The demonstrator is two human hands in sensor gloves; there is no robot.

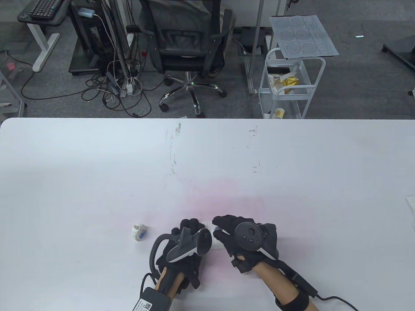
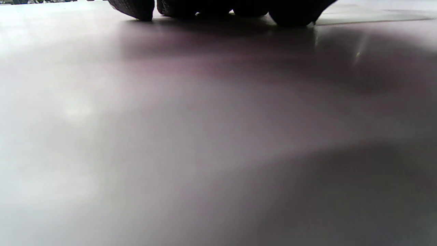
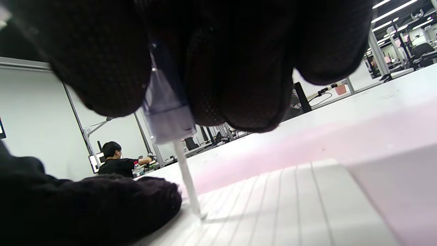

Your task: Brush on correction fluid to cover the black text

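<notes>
The white table (image 1: 97, 168) filled the near scene. Low at its near centre lay the ruled paper (image 3: 300, 201), mostly hidden under both hands in the table view. The left hand (image 1: 186, 247) lay on its left part, fingers (image 2: 136, 8) seemingly flat and relaxed, pinning it. The right hand (image 1: 241, 238) pinched the brush cap (image 3: 167, 116), its long axis near upright, leaning slightly, the white brush stem (image 3: 187, 181) pointing down with its tip on the paper. The open bottle (image 1: 138, 232) stood just left of the left hand. A likely risk: the left fingertip sat close to the tip, so wet fluid might smear onto the glove.
</notes>
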